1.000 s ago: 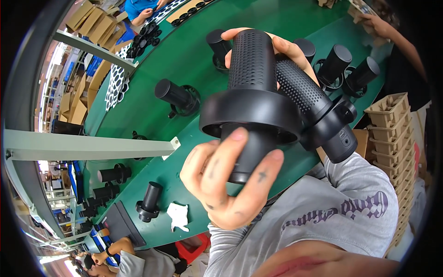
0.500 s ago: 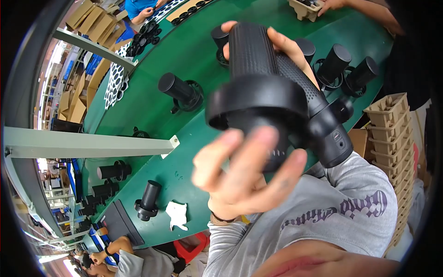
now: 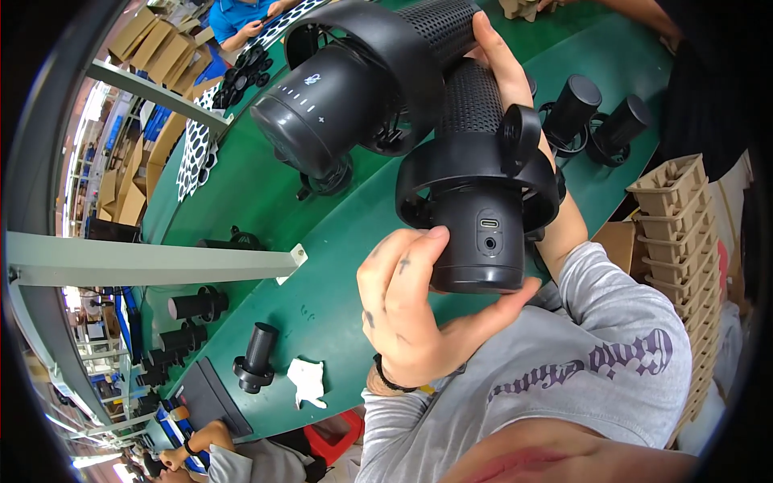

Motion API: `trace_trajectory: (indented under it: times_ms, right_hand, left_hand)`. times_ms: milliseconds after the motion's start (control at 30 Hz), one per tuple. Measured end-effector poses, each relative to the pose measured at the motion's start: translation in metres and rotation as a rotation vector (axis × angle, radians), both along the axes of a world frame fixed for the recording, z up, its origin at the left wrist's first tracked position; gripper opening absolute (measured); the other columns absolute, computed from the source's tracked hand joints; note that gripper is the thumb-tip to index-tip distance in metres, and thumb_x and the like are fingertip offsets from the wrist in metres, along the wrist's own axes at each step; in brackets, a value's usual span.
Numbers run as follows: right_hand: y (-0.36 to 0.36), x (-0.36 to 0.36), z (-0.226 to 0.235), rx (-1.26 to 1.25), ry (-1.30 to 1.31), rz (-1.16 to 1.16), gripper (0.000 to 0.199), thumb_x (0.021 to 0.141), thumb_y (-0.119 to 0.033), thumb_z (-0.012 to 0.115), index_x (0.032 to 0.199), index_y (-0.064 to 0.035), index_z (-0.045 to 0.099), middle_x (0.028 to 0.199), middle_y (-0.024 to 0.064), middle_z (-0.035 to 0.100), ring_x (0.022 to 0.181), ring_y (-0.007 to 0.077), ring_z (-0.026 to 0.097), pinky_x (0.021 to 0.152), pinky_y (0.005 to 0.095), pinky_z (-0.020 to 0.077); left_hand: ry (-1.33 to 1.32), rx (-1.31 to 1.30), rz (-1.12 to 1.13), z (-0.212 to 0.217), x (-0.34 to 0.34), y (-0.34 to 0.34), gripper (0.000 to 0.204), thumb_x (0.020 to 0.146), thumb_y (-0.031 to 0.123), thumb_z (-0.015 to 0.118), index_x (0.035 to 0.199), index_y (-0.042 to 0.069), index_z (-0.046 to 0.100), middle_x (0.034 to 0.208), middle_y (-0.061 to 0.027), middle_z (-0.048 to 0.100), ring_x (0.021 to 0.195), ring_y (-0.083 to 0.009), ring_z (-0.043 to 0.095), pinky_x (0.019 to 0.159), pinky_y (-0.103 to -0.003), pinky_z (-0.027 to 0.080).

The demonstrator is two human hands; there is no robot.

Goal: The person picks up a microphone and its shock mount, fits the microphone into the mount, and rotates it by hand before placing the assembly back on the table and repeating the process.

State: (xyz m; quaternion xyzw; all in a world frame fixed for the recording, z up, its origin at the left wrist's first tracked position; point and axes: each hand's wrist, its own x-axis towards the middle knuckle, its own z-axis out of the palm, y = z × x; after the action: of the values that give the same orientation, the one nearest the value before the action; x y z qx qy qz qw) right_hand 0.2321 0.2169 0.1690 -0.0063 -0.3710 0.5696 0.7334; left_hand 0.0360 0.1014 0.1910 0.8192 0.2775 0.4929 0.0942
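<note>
Two black desktop microphones with mesh barrels and ring mounts are held up close in front of me. My right hand grips them by their mesh ends, its fingers partly hidden behind them. The left microphone tilts down to the left and shows a row of small white marks on its base. On the other microphone, a charging port and a round jack face me. My left hand, a black band at its wrist, holds this one by its lower end, thumb and fingers on opposite sides.
More microphones stand on the green table, including one near a white cloth and two at the right. A pale metal beam juts in from the left. Stacked pulp trays rise at the right. Co-workers sit beyond and at lower left.
The microphones have turned and spread apart, one swinging up-left, the other moving to the middle with its ports toward me. My left hand, blurred and spread before, has closed on the latter's base.
</note>
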Motion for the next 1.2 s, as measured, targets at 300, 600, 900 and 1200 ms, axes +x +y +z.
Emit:
trace_trajectory:
  times_ms: [300,600,900,1200]
  right_hand:
    - [0.008,0.001,0.001,-0.019,0.368,0.143,0.053,0.102,-0.04,0.04,0.145,-0.009,0.036,0.129,0.0093,0.057,0.113,0.0205,0.058,0.096,0.0348,0.0464]
    - [0.003,-0.006,0.01,-0.007,0.106,-0.192,0.051,0.104,-0.04,0.035,0.143,-0.0084,0.038,0.13,0.0078,0.057,0.115,0.0197,0.057,0.101,0.0345,0.043]
    - [0.01,0.007,-0.01,-0.013,0.109,-0.112,0.052,0.102,-0.046,0.035,0.127,-0.0044,0.053,0.112,0.0084,0.067,0.091,0.0204,0.068,0.083,0.0378,0.0565]
    - [0.003,-0.007,0.005,-0.082,0.301,0.118,0.056,0.101,-0.048,0.037,0.123,-0.0002,0.055,0.115,0.013,0.066,0.095,0.0244,0.067,0.087,0.0392,0.0552]
  left_hand:
    - [-0.012,0.121,0.038,0.003,0.0,-0.006,0.062,0.058,0.014,0.085,0.115,-0.001,0.063,0.116,-0.0175,0.054,0.089,-0.0265,0.061,0.073,-0.034,0.055]
    - [0.108,0.261,0.045,0.005,0.003,-0.005,0.063,0.045,-0.001,0.077,0.105,0.019,0.072,0.117,-0.0107,0.055,0.096,-0.0271,0.052,0.063,-0.03,0.046]
    - [0.206,0.52,0.009,0.002,0.006,0.004,0.034,0.067,0.01,0.076,0.091,0.032,0.069,0.111,0.0024,0.065,0.099,-0.0278,0.05,0.069,-0.031,0.046]
    - [0.128,0.751,0.013,-0.008,0.014,0.009,0.009,0.077,0.018,0.057,0.074,0.025,0.062,0.099,0.0206,0.063,0.1,-0.0026,0.055,0.065,-0.028,0.025]
